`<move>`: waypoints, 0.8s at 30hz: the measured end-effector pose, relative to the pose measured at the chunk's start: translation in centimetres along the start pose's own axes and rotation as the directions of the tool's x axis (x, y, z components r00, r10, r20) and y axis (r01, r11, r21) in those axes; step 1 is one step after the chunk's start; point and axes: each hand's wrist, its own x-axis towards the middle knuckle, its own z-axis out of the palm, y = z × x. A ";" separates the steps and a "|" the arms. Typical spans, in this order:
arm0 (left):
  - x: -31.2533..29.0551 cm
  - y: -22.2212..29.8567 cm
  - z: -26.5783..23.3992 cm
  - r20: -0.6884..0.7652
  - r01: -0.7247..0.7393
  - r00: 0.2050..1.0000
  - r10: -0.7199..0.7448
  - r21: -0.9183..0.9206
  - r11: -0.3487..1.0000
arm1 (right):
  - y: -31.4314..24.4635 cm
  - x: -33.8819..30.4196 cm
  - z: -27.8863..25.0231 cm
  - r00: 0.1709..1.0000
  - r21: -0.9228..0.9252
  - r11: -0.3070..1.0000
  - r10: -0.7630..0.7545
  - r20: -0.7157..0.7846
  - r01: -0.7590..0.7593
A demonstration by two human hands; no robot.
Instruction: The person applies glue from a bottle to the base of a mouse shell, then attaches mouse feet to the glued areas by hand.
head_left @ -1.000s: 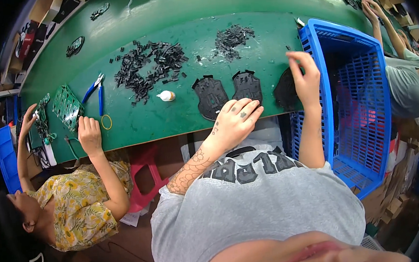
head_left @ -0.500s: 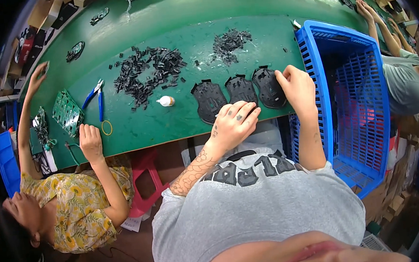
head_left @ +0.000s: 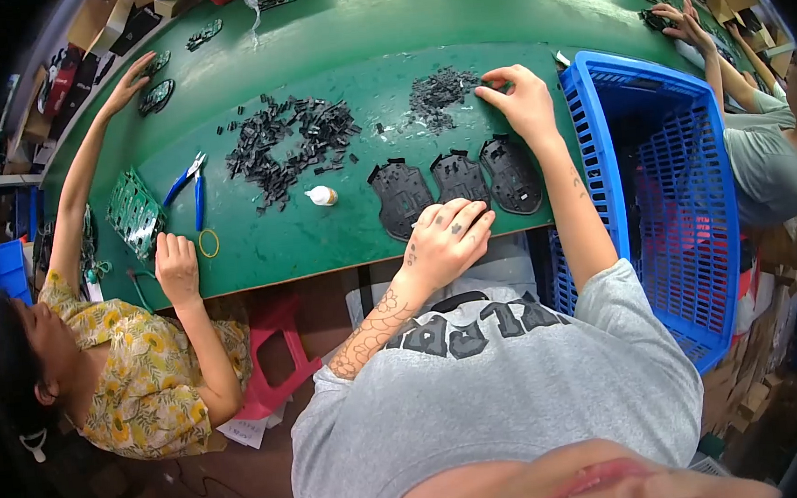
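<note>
Three black mouse-shaped plastic shells lie in a row by the table's near edge: a left shell (head_left: 401, 199), a middle shell (head_left: 458, 175) and a right shell (head_left: 511, 176). My left hand (head_left: 449, 236) is at the middle shell's lower end, fingers curled; a pale tip shows beside it, but what it grips is hidden. Beyond the shells, my right hand (head_left: 520, 101) reaches to the right edge of a pile of tiny black parts (head_left: 441, 96). Its thumb and forefinger are slightly apart, with nothing visible between them.
A larger heap of black pieces (head_left: 288, 150), a small white bottle (head_left: 321, 195) and blue-handled cutters (head_left: 196, 195) lie leftward. A blue crate (head_left: 596, 140) stands at right. At left, a co-worker (head_left: 148, 390) sits beside green circuit boards (head_left: 134, 214); more boards line the far side.
My right hand has moved from the right shell up to the small-parts pile. My left hand stays put. The co-worker's far hand has reached farther away toward the circuit boards.
</note>
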 end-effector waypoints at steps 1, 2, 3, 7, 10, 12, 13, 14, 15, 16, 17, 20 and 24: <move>0.0 0.0 0.1 0.006 0.006 1.000 -0.006 -0.004 1.000 | -0.1 0.0 0.1 1.000 0.004 1.000 -0.026 0.000 0.026; 0.0 0.0 0.1 0.013 0.011 1.000 -0.011 -0.010 1.000 | -0.2 -0.1 0.4 1.000 0.005 1.000 -0.030 -0.008 0.030; 0.0 0.0 0.0 0.013 0.000 1.000 0.000 -0.018 1.000 | -0.3 0.0 0.6 0.999 0.035 0.998 -0.048 0.003 0.048; 0.1 -0.1 0.0 0.005 0.005 1.000 -0.005 -0.015 1.000 | 0.4 0.5 1.4 0.995 0.087 0.992 -0.097 0.008 0.096; 0.0 -0.2 0.1 0.001 0.004 1.000 -0.004 -0.015 1.000 | 0.0 0.0 0.0 0.995 0.103 0.992 -0.086 0.059 0.079; 0.0 -0.1 0.2 0.000 0.017 1.000 -0.017 -0.006 1.000 | 0.0 -0.5 -0.9 0.986 0.044 0.995 -0.099 0.133 0.093; 0.0 -0.2 0.3 -0.001 0.011 1.000 -0.011 -0.005 1.000 | 0.1 -0.5 -1.2 0.980 -0.038 0.991 -0.117 0.159 0.125; 0.0 -0.3 0.3 -0.001 0.006 1.000 -0.006 -0.008 1.000 | 0.1 -0.5 -1.3 0.981 -0.041 0.992 -0.114 0.155 0.122; 0.0 -0.2 0.3 -0.005 -0.004 1.000 0.004 0.000 1.000 | 0.0 -0.4 -1.5 0.976 -0.076 0.986 -0.133 0.172 0.148; 0.1 -0.2 0.2 -0.010 -0.014 1.000 0.014 0.010 1.000 | -0.1 -0.5 -1.8 0.970 -0.109 0.979 -0.151 0.190 0.173; 0.1 0.0 0.1 -0.009 -0.014 1.000 0.014 0.005 1.000 | -0.2 -0.6 -2.0 0.972 -0.113 0.979 -0.145 0.187 0.168; 0.1 0.1 0.2 0.004 -0.009 1.000 0.009 -0.012 1.000 | 0.0 -0.9 -2.8 0.954 -0.205 0.933 -0.273 0.127 0.295; 0.3 0.1 0.1 -0.101 0.010 0.995 -0.016 -0.058 0.998 | -0.6 -2.9 -5.1 0.990 0.282 0.959 -0.064 0.125 0.027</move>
